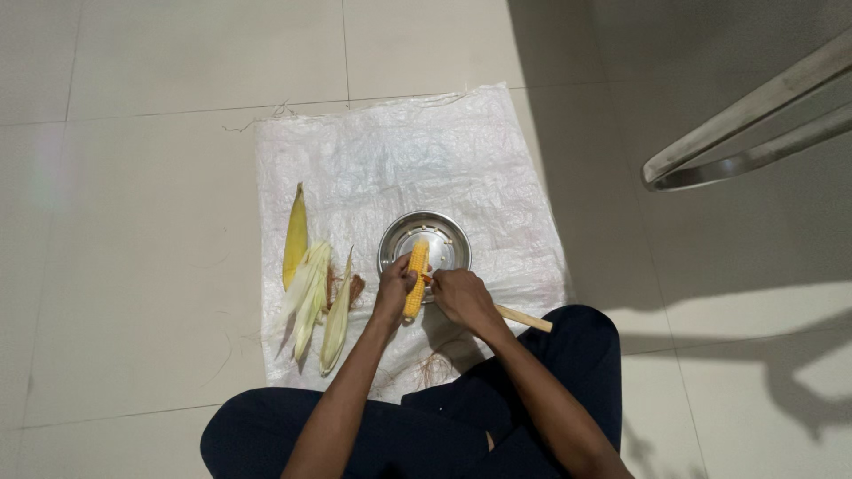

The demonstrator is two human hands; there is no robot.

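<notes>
A white woven sack (461, 168) lies flat on the pale tiled floor (133, 222). On its left side sits a yellow corn husk (295, 235), and just beside it a pile of pale green husks (315, 297) with some brown corn silk (355, 288). Next comes the left hand (393, 286). Its fingers are wrapped around the lower part of a yellow corn cob (415, 277). The cob stands tilted, with its top end over a round steel plate (448, 235) in the middle of the sack. The right hand (461, 297) is just beside the cob, fingers closed around a tool with a wooden handle (525, 318). The tool's tip touches the cob. More silk (435, 365) lies near the person's dark-trousered legs (568, 355). A metal chair leg (754, 124) stands far right.
</notes>
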